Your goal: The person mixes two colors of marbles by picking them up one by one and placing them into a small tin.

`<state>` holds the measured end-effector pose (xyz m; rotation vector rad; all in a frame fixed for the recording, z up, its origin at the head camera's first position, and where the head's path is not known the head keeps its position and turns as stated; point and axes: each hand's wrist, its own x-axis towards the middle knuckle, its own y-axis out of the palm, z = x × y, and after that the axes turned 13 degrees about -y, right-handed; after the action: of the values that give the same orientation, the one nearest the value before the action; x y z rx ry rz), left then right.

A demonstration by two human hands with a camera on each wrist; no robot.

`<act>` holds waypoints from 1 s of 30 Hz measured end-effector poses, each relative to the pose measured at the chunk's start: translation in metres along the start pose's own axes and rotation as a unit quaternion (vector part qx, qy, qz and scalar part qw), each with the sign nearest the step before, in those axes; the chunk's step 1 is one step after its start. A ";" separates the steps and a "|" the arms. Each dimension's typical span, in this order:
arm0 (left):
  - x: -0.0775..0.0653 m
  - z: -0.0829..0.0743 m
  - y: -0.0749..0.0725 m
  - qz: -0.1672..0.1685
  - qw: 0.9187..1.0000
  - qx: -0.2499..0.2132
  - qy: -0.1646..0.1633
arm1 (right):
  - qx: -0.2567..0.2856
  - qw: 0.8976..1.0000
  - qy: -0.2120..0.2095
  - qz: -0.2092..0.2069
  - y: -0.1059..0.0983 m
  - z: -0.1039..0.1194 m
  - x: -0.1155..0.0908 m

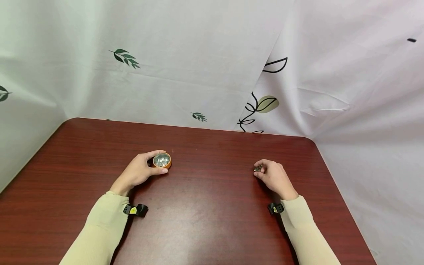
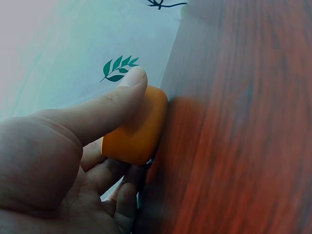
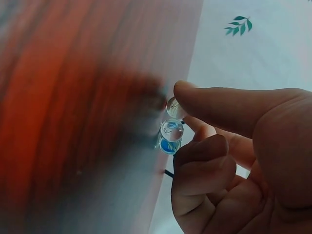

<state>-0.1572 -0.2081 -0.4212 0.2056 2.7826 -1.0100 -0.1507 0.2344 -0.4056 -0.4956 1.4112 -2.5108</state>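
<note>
My left hand [image 1: 140, 168] grips a small round orange bowl [image 1: 168, 165] by its sides, thumb on one side and fingers on the other. Clear, shiny glass marbles [image 1: 161, 159] show inside it. The left wrist view has the thumb along the bowl's smooth orange wall [image 2: 139, 131], its base right at the table. Over on the right, my right hand [image 1: 275, 176] pinches a small cluster of clear glass marbles [image 3: 171, 130] low at the tabletop. One marble [image 3: 174, 107] sits at the thumb tip, and another has blue inside [image 3: 170, 146]. The curled fingers partly hide the cluster.
Both hands work over a dark red wood-grain table [image 1: 205, 206] with rounded back corners. A white cloth [image 1: 185, 66] printed with leaves hangs behind and beside it. Black straps with small devices [image 1: 135, 210] are on both wrists.
</note>
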 end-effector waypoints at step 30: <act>0.000 0.000 0.000 -0.001 1.000 0.005 0.003 | -0.018 1.000 0.004 0.016 0.002 -0.003 0.005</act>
<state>-0.1571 -0.2082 -0.4207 0.2079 2.7846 -1.0248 -0.1564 0.2345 -0.4081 -0.4669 1.4572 -2.4697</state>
